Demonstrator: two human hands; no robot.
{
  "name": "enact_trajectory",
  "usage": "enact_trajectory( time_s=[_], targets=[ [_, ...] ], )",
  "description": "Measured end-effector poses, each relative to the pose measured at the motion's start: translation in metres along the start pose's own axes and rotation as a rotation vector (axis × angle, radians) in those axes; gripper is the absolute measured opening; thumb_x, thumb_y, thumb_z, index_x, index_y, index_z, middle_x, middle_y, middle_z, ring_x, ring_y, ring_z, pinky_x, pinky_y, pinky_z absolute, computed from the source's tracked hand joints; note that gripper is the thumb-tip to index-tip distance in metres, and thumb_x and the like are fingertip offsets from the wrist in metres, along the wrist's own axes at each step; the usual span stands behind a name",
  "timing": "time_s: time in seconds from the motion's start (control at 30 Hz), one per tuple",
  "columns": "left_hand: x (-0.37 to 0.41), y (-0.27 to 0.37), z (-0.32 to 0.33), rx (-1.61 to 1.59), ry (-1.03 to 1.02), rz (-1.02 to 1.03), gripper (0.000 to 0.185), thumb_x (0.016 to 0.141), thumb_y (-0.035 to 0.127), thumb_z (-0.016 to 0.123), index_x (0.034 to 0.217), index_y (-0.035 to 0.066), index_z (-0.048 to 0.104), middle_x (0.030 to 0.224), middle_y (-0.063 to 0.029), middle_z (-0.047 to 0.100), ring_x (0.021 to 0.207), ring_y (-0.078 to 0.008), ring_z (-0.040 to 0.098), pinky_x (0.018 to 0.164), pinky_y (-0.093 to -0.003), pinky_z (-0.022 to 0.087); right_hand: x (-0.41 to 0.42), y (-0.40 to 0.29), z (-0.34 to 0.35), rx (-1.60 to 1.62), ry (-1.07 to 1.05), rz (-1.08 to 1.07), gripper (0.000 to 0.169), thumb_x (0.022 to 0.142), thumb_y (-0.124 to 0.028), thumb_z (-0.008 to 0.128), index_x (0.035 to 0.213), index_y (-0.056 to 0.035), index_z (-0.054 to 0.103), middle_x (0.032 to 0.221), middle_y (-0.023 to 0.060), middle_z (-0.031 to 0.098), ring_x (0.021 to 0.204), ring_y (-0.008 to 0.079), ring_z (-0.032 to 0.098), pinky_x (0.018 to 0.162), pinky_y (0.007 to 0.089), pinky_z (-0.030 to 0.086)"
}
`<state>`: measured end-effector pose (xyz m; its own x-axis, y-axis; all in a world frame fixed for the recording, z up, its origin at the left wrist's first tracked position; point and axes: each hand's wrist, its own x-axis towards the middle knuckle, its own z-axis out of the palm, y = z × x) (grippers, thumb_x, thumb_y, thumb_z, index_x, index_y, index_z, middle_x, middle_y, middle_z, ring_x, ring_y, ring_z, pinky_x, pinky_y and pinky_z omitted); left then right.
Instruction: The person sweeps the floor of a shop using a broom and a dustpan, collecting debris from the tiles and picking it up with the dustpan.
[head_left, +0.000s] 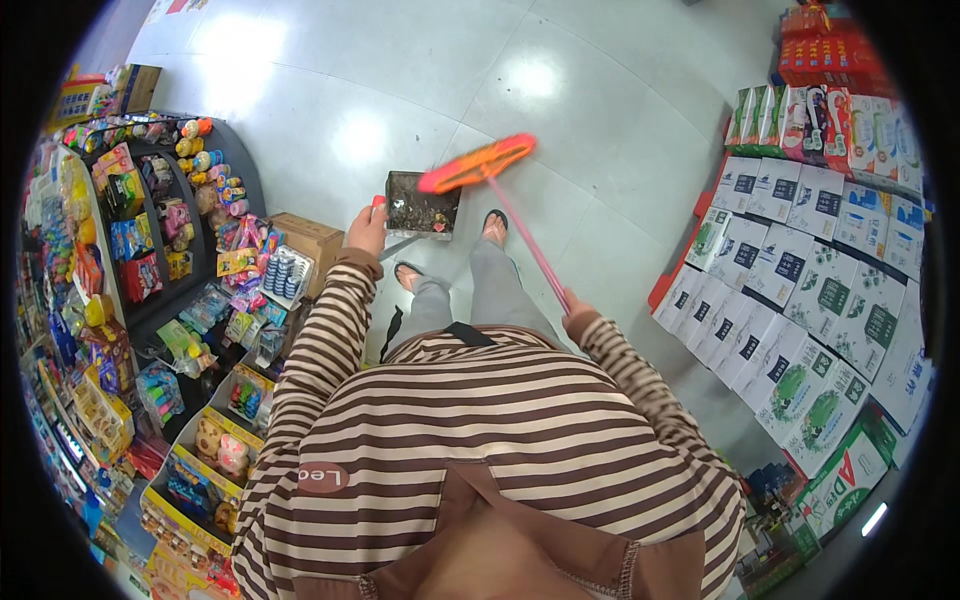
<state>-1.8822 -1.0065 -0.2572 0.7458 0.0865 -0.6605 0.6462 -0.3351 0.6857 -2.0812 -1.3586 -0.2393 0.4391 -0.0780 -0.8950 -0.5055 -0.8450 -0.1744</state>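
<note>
My left hand (366, 234) grips the red-tipped handle (379, 201) of a long-handled dustpan. Beyond that hand, the dark dustpan (405, 199) rests on the floor, with dirt and small scraps (431, 217) inside it. My right hand (579, 309) is closed around the pink stick (529, 238) of a broom. The orange broom head (480, 161) is blurred, and from above its left end overlaps the dustpan's far right corner. Whether the bristles touch the floor cannot be made out.
Stacked drink cartons (780, 277) line the right side. On the left stand a curved display rack (180, 202) of toys and sweets and a cardboard box (311, 240). Dark specks (417, 138) lie on the shiny tiled floor (600, 135). My sandalled feet (495, 226) are close to the dustpan.
</note>
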Motion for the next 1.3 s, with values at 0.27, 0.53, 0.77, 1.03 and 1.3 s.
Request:
enact_trajectory(
  time_s=[0.27, 0.53, 0.77, 1.03, 1.3],
  targets=[
    [-0.002, 0.014, -0.006, -0.086, -0.126, -0.080, 0.029, 0.080, 0.033, 0.037, 0.072, 0.006, 0.043, 0.044, 0.0006, 0.035, 0.036, -0.0076, 0.032, 0.034, -0.0217, 0.026, 0.025, -0.044, -0.038, 0.094, 0.328, -0.291, 0.053, 0.065, -0.010, 0.046, 0.115, -0.0110, 0.028, 0.083, 0.0232, 0.050, 0.076, 0.0381, 0.048, 0.066, 0.0402, 0.041],
    [0.001, 0.024, -0.003, 0.025, -0.174, -0.080, 0.031, 0.080, 0.034, 0.036, 0.074, 0.004, 0.044, 0.046, -0.0011, 0.038, 0.038, -0.0095, 0.036, 0.038, -0.0223, 0.031, 0.187, -0.131, -0.077, -0.064, 0.228, 0.059, 0.039, 0.074, -0.018, 0.043, 0.111, -0.0129, 0.030, 0.091, 0.0200, 0.050, 0.084, 0.0323, 0.049, 0.070, 0.0370, 0.039],
    [-0.004, 0.021, -0.001, -0.045, -0.137, -0.092, 0.030, 0.079, 0.032, 0.040, 0.073, 0.003, 0.045, 0.046, -0.0019, 0.039, 0.038, -0.0106, 0.037, 0.038, -0.0239, 0.033, 0.018, -0.062, -0.025, -0.186, 0.005, -0.097, 0.054, 0.070, -0.011, 0.038, 0.120, -0.0156, 0.018, 0.080, 0.0242, 0.051, 0.077, 0.0362, 0.050, 0.067, 0.0410, 0.040],
    [0.008, 0.007, 0.003, 0.115, -0.062, 0.003, 0.033, 0.077, 0.035, 0.040, 0.073, 0.003, 0.047, 0.051, -0.0071, 0.045, 0.047, -0.0179, 0.044, 0.048, -0.0299, 0.035, -0.035, -0.045, -0.033, 0.025, 0.046, -0.190, 0.059, 0.067, -0.014, 0.044, 0.121, -0.0147, 0.019, 0.076, 0.0228, 0.052, 0.069, 0.0364, 0.050, 0.065, 0.0387, 0.041],
    [0.009, -0.001, 0.001, 0.136, -0.071, -0.007, 0.035, 0.078, 0.036, 0.039, 0.073, 0.002, 0.048, 0.053, -0.0073, 0.046, 0.048, -0.0181, 0.045, 0.049, -0.0303, 0.035, 0.063, -0.074, -0.086, 0.231, 0.219, 0.042, 0.053, 0.070, -0.009, 0.043, 0.119, -0.0159, 0.023, 0.068, 0.0144, 0.053, 0.047, 0.0213, 0.050, 0.042, 0.0320, 0.042]
  ],
)
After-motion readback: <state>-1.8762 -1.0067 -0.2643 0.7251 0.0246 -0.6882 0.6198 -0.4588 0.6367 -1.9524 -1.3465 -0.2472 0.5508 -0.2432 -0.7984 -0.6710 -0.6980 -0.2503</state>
